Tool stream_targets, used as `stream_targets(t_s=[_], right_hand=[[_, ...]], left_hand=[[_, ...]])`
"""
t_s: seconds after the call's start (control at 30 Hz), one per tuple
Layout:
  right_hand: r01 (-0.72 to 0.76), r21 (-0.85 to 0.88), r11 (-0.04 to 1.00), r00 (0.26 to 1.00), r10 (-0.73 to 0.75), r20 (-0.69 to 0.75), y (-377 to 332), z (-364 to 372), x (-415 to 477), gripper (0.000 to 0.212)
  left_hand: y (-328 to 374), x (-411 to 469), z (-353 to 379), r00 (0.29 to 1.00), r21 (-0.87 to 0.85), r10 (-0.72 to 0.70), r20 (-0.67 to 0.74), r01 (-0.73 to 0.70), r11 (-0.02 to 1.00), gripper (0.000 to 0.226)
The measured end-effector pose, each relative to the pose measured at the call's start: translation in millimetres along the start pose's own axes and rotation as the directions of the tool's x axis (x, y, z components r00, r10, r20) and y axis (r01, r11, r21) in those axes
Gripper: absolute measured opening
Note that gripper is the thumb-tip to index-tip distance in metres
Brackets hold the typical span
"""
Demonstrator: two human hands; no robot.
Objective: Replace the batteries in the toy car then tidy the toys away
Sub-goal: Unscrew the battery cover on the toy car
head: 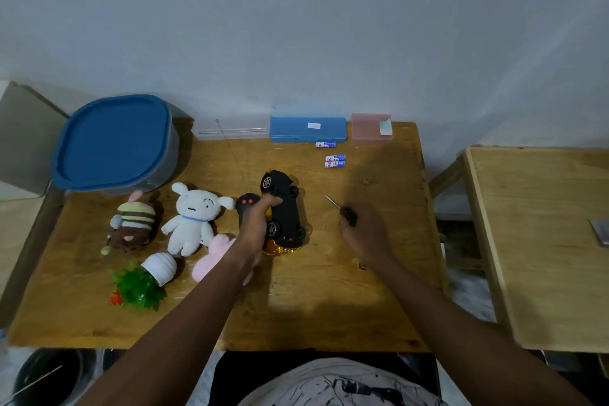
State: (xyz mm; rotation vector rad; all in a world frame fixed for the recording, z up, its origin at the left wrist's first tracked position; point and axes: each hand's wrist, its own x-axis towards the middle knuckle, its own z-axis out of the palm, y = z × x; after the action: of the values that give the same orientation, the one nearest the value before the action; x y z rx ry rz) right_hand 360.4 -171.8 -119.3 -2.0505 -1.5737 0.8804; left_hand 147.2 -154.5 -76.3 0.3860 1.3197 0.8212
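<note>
Tipping the toy car point(283, 208) onto its side with my left hand point(255, 224), I see the main risk as a slip: my thumb clamps its black underside while the yellow body rests on the worktop point(296, 300), so a hard push could skid it into the remote point(247, 204) just beside it. My right hand point(364, 234) is closed around the screwdriver point(342, 211), tip pointing up-left, near the car but apart from it; a misaligned tip could round the screw. The three batteries point(333, 158) lie loose farther back and could roll. Both forearms reach forward, wrists low.
</note>
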Motion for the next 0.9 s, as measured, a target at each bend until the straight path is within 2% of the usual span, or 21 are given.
stream_targets(t_s=[0.13,0.33,0.53,0.63,0.7,0.77,0.8,0.9], right_hand=[[0.141,-0.162,0.977,0.989,-0.146,-0.024,12,5,-5,0.029],[0.156,-0.224,0.962,0.986,-0.163,-0.016,11,-1,-4,0.037],[0.187,-0.132,0.973,0.974,-0.201,-0.102,-6,-17,-3,0.042],[0.294,0.029,0.956,0.940,-0.283,-0.190,-30,-25,-6,0.033],[0.378,0.104,0.920,0.919,-0.360,-0.161,-53,-29,-10,0.028],[0.426,0.108,0.898,0.904,-0.419,-0.079,-73,-29,-12,0.028],[0.441,0.087,0.893,0.897,-0.438,-0.057,-80,-29,-13,0.028],[0.458,0.000,0.889,0.885,-0.456,-0.091,-87,-27,-13,0.026]], left_hand=[[-5,0,1,0.998,-0.021,-0.050,0.048,0.051,0.998,0.046],[-2,-8,7,0.994,-0.058,-0.043,0.098,0.048,0.997,0.055],[6,-18,10,0.984,-0.080,-0.031,0.174,0.046,0.996,0.063],[7,-15,9,0.976,-0.095,-0.003,0.216,0.024,0.995,0.063],[7,-16,11,0.972,-0.063,0.018,0.234,-0.003,0.998,0.055],[9,-18,14,0.977,-0.006,0.035,0.208,-0.035,0.999,0.050],[9,-18,15,0.981,0.020,0.046,0.188,-0.050,0.999,0.054],[10,-18,18,0.983,0.044,0.095,0.158,-0.103,0.994,0.055]])
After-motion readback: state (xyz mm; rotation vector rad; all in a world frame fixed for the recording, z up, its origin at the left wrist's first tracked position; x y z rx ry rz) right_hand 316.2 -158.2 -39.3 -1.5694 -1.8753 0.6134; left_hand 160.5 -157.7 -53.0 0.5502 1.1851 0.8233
